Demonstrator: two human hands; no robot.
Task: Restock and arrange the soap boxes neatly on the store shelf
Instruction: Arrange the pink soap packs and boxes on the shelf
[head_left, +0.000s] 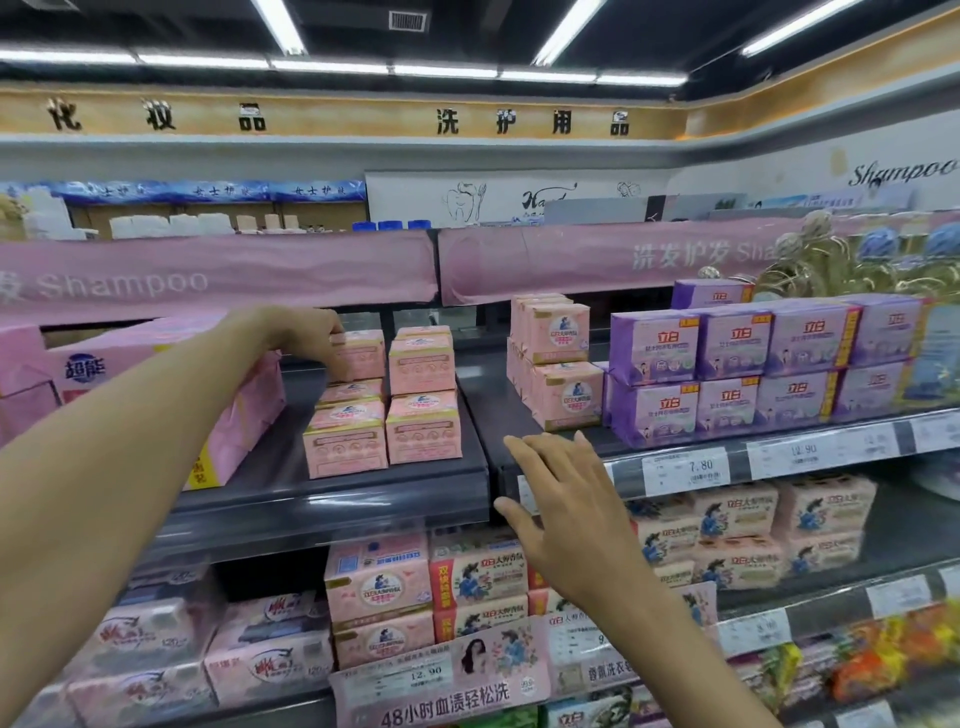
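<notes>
Observed at the upper shelf (280, 483), left bay: a stack of pink soap boxes (423, 434) stands on the dark shelf board in two columns. The right column is two boxes high at the front. The left column is one box high at the front and rises higher behind. The left hand (306, 338) reaches in over the left column, its fingers curled down over the front and near edge of the topmost rear pink soap box (363, 358), which it grips. That box sits on top of the rear boxes of the left column, level with the upper box of the right column and just beside it. The left forearm crosses in front of the large pink packs (156, 374) stored at the left end of the same shelf. The right hand (566, 499) is held out in front of the shelf's front rail, fingers straight and spread, palm toward the shelving, holding nothing; whether it touches the rail cannot be told. In the right bay a second group of pink boxes (563, 395) is stacked two high, with purple boxes (727, 343) directly to its right, also two high and several wide. White price tags (685, 470) sit in the rail below the purple boxes; one reads 7.80. On the shelf beneath are further pink boxes (379, 590), two high. A pink banner (208, 275) printed "Shampoo" runs along the edge above the upper shelf.
</notes>
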